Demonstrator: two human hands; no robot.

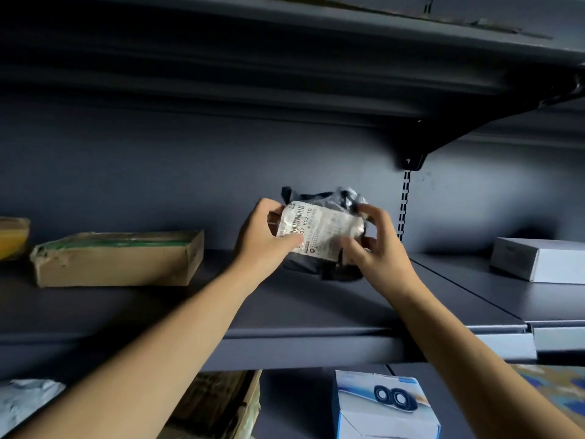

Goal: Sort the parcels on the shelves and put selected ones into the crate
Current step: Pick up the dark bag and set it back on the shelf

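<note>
A small black plastic parcel (319,228) with a white shipping label stands on the dark grey shelf (300,305), near its back wall. My left hand (266,245) grips its left side, thumb laid across the label's lower edge. My right hand (376,245) holds its right side with curled fingers around the crumpled top corner. Both forearms reach up from the bottom of the frame. No crate is in view.
A flat brown cardboard box (117,259) lies on the shelf to the left, with a yellow-brown parcel (12,237) beyond it. A white box (538,259) sits on the right shelf section. Below are a blue-white carton (386,407), a brown box (218,403) and a white bag (25,400).
</note>
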